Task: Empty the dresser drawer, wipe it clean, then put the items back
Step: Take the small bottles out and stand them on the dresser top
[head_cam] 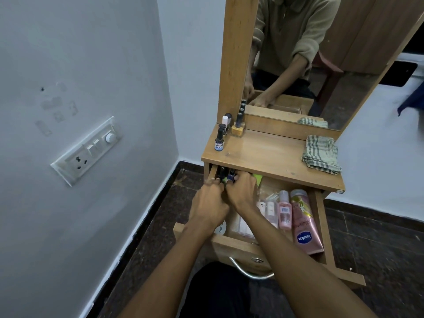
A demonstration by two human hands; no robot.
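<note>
We are gripping small bottles at the drawer's back-left corner, left hand and right hand both curled around them. A cloth is lying above the drawer.

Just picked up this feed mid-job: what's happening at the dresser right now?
A person is emptying the open drawer. Both hands, left hand and right hand, are gathering small dark bottles at its back left corner. A few nail polish bottles already stand on the dresser top, beside a folded checked cloth. A Vaseline tube, a pink bottle and other items remain inside.
</note>
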